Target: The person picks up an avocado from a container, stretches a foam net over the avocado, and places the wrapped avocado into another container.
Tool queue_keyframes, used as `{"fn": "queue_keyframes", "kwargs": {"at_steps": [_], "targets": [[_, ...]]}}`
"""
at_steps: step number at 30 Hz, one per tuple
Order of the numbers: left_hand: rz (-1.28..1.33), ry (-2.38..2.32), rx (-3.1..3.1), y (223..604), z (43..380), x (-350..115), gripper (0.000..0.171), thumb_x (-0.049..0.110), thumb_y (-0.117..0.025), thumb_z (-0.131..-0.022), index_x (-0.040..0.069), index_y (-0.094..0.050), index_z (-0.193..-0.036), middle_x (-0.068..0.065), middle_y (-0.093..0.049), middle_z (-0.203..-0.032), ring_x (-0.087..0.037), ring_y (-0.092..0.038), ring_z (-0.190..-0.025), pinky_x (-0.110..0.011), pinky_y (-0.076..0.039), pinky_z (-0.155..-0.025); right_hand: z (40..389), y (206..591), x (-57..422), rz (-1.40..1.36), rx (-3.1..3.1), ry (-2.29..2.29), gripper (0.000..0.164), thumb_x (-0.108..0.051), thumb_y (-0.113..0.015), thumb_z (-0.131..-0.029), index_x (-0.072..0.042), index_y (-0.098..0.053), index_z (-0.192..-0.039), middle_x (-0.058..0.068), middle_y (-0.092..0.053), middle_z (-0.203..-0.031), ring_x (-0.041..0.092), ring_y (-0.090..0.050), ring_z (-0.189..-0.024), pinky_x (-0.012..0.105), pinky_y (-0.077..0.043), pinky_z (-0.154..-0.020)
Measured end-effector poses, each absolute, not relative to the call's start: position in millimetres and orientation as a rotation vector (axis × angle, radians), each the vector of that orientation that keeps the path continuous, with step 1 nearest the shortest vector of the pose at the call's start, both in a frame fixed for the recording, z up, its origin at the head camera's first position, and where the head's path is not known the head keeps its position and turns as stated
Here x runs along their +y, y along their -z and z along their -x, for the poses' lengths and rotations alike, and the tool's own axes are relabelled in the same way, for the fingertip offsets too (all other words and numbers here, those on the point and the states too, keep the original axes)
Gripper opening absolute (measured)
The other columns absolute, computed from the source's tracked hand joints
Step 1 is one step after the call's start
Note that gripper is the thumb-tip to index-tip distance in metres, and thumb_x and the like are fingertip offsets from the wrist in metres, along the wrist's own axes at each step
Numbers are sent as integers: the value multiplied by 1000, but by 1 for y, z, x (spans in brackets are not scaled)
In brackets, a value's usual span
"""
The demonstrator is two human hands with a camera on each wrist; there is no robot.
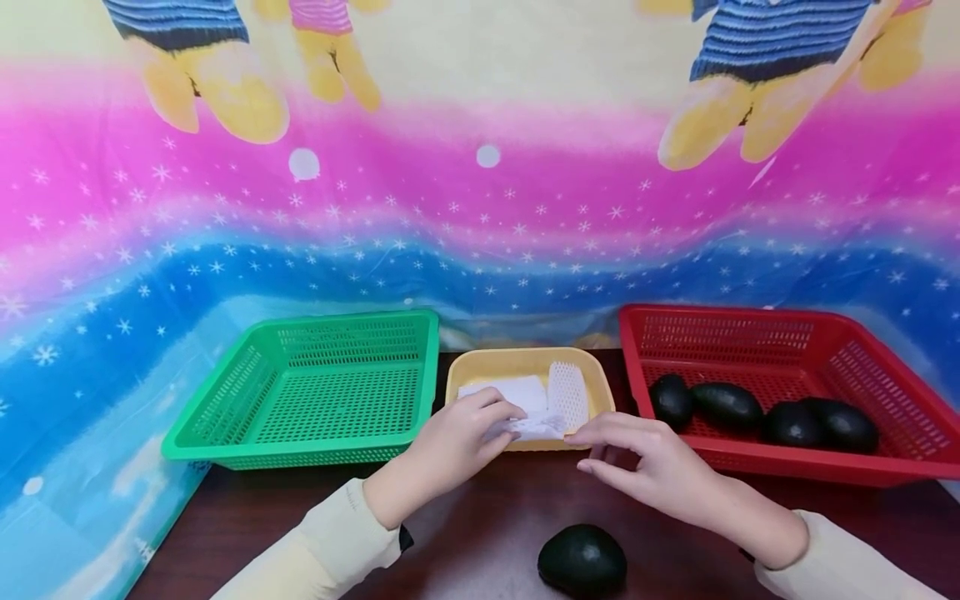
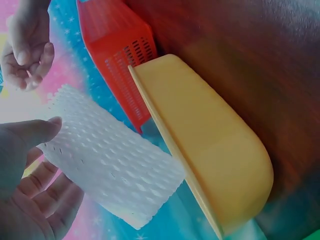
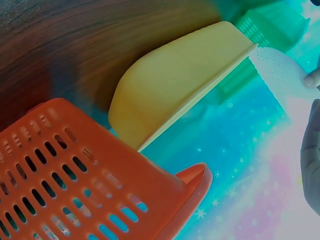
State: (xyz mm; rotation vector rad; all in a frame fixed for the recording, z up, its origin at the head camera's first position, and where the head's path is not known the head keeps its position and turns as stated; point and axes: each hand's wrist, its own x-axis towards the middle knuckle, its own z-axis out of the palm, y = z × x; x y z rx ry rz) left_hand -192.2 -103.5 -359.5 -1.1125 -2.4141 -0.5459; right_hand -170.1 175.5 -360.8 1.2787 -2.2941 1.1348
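The left hand (image 1: 467, 433) is pinching a white foam net (image 2: 112, 157) at one end, thumb above and fingers beneath, so the net is hanging just over the yellow tray (image 1: 600, 367). The right hand (image 1: 652, 462) is hovering to the right of that pinch, its fingers curving and holding nothing. Another foam piece (image 1: 567, 396) is lying in the tray just beyond the grip. Below and between the hands a dark fruit (image 1: 582, 560) is resting on the table (image 1: 465, 542). The net is probably going to feel very light, soft and stretchy, tearing if tugged hard; its open edge is looking like the best hold. The fruit is seeming heavier, smooth and perhaps slippery. No brand or label is showing legibly; a faint mark on the left sleeve (image 1: 330, 525) is staying too small to read.
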Motion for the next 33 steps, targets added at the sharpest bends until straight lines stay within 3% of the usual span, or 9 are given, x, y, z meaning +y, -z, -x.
{"fn": "queue_keyframes", "kwargs": {"at_steps": [4, 8, 12, 20, 26, 29, 33], "targets": [[1129, 548, -2402, 362, 187, -106, 23, 13, -84, -87, 13, -76, -109, 2, -67, -96, -12, -63, -82, -21, -54, -72, 170, 362, 171, -1287, -2295, -1124, 44, 0, -84, -82, -15, -71, -121, -5, -69, -103, 4, -63, -77, 21, -55, -64], [1137, 566, -2387, 362, 181, -109, 25, 14, -85, -86, 13, -76, -109, 2, -67, -96, -11, -64, -83, -22, -55, -73, 171, 364, 167, -1321, -2281, -1114, 32, -22, -77, -93, -15, -69, -123, -4, -68, -104, 4, -62, -77, 21, -54, -62], [1159, 568, -2340, 364, 178, -110, 25, 14, -86, -84, 12, -76, -107, 2, -67, -95, -11, -63, -82, -20, -54, -73, 170, 368, 163, -1322, -2247, -1107, 32, -35, -67, -97, -16, -68, -123, -2, -68, -106, 5, -62, -78, 18, -53, -61], [1206, 582, -2236, 362, 169, -103, 28, 15, -89, -81, 12, -76, -104, 2, -66, -94, -9, -63, -80, -16, -52, -73, 170, 370, 159, -1348, -2232, -1080, 32, -16, -81, -89, -16, -70, -119, 0, -71, -104, 3, -65, -77, 17, -54, -64], [1218, 653, -2183, 365, 166, -97, 29, 15, -90, -80, 11, -75, -106, 0, -63, -102, -11, -65, -84, -16, -52, -74, 173, 371, 156, -1396, -2197, -1009, 23, -36, -67, -97, -15, -73, -105, -1, -74, -95, 3, -69, -77, 15, -55, -71], [1233, 679, -2183, 366, 166, -97, 32, 20, -90, -81, 11, -75, -108, 0, -64, -105, -12, -66, -90, -18, -53, -80, 175, 372, 155, -1432, -2152, -969, 9, -24, -73, -97, -16, -73, -102, -1, -75, -96, 9, -71, -83, 16, -55, -78], [1260, 725, -2260, 368, 168, -101, 38, 30, -84, -87, 11, -72, -118, -1, -67, -115, -13, -65, -105, -23, -52, -91, 175, 371, 155, -1437, -2122, -939, 11, -24, -70, -99, -14, -74, -102, 1, -76, -97, 13, -73, -86, 17, -54, -83]]}}
